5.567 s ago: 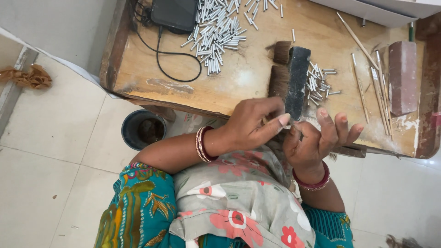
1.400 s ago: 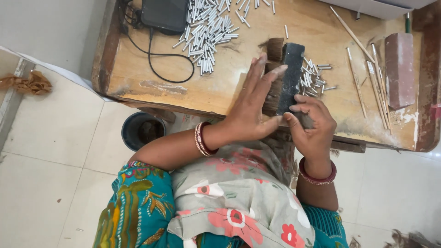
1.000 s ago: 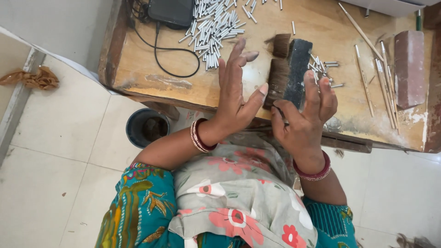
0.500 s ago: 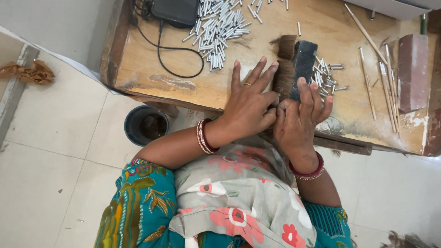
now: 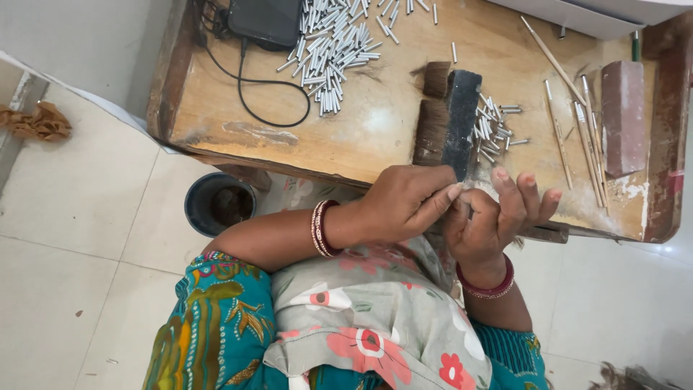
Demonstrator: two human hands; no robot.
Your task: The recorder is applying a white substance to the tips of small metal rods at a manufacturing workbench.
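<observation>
The left hand (image 5: 404,206) is curled, its thumb and fingertips pinched toward the right hand (image 5: 498,220), which is held palm-up with its fingers half spread; the two hands meet at the near edge of the counter (image 5: 375,130), and whatever small piece they pinch between them is too hidden to name (possibly one of the little metal pins). Just beyond the hands lies one dark block (image 5: 460,123) with two tufts of brown bristle (image 5: 432,131) against its left side. To the right of the block sits a small cluster of metal pins (image 5: 492,130), too many to count; a far bigger heap of pins (image 5: 336,47) lies well beyond the left hand. Several thin wooden sticks (image 5: 570,123) and one reddish brick-shaped block (image 5: 624,119) lie beyond the right hand. One black device (image 5: 266,22) with a looping black cable (image 5: 267,94) rests at the far left. The counter is worn wood; below it are pale floor tiles (image 5: 79,253) and one dark round pot (image 5: 219,204).
</observation>
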